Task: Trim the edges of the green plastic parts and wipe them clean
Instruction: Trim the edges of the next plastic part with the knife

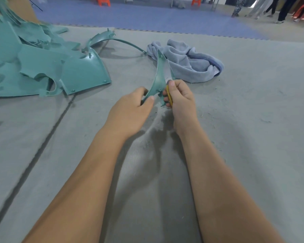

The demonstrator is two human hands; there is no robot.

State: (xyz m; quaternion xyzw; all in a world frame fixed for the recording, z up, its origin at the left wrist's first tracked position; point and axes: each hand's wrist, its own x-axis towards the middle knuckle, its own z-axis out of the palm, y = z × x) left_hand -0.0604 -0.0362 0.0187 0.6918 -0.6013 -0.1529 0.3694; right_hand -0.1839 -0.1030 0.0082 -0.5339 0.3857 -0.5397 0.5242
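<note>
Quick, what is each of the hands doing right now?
Left hand: grips the lower end of a curved green plastic part.
Right hand: holds a yellow trimming tool against that part.

Teal-green plastic parts (pixel 47 67) far left, a pale blue-grey towel (pixel 188 62), grey mat (pixel 253 120) (blue floor (pixel 147 16) beyond), yellow tool (pixel 169 95).

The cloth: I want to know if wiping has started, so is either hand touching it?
No, the blue cloth lies on the mat beyond the hands; the left hand holds a curved green part and the right hand a yellow tool.
</note>
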